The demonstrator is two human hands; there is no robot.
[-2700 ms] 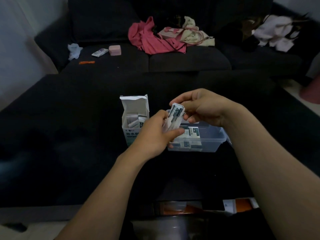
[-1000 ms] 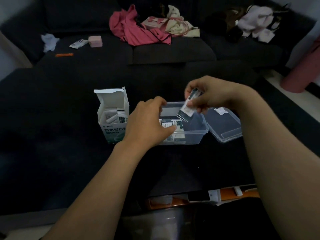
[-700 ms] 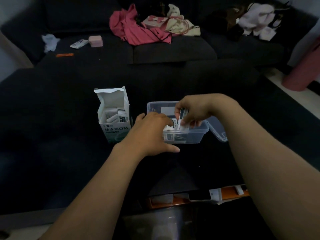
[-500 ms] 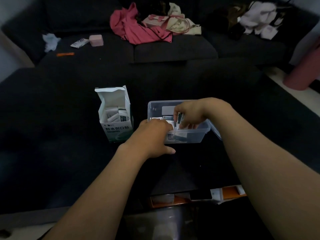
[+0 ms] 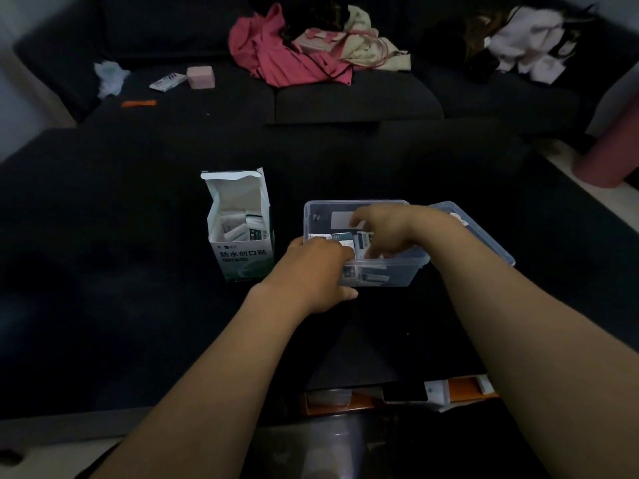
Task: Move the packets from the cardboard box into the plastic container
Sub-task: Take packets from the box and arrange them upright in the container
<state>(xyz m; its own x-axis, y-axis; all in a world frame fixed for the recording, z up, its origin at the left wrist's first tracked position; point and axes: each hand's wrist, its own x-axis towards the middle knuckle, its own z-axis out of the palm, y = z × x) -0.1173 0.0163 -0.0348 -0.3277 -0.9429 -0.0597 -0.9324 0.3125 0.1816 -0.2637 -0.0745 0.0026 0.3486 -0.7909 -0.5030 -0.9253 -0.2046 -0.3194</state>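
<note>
An open white cardboard box (image 5: 242, 261) stands upright on the dark surface, with several packets (image 5: 242, 226) still inside it. To its right sits the clear plastic container (image 5: 345, 203), where several packets (image 5: 345, 238) lie. My left hand (image 5: 311, 271) grips the container's front left corner, thumb along the front wall. My right hand (image 5: 387, 229) reaches down into the container. Its fingertips rest on the packets and its thumb is lifted apart from them.
The container's clear lid (image 5: 484, 243) lies just right of it, partly under my right forearm. A dark sofa behind carries pink clothes (image 5: 283, 60) and a small pink box (image 5: 200, 77). A pink bin (image 5: 612, 146) stands far right. Orange items (image 5: 463, 388) lie below the near edge.
My right hand carried a packet from above down into the container and its thumb has lifted off. My left hand settled on the container's front left corner.
</note>
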